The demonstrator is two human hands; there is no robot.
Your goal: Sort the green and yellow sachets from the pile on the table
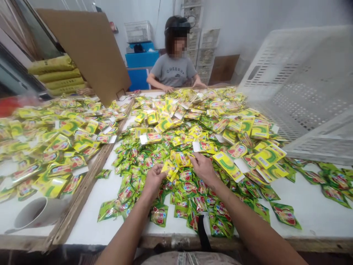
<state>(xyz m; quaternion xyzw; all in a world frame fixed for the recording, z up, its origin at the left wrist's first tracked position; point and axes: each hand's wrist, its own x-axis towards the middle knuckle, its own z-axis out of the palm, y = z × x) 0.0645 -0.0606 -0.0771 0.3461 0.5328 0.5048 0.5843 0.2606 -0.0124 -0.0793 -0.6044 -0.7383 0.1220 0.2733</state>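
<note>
My left hand (153, 180) pinches a small shiny yellow sachet (170, 170) between thumb and fingers, above the middle of the pile. Just to the right, my right hand (204, 168) has its fingers closed at the end of another yellow sachet (182, 159); its fingertips are partly hidden. Below and around both hands lie many loose green sachets (190, 187) with red fruit pictures. Beyond them are flat yellow-and-green packs (227, 165) with white card ends, heaped up. One such pack (205, 147) lies right behind my right hand.
A white perforated crate (306, 99) lies tipped at the right. A wooden strip (91, 180) divides the white table (91, 217); more packs and a mug (33, 215) sit left of it. A cardboard sheet (88, 48) leans behind. A person (175, 68) sits opposite.
</note>
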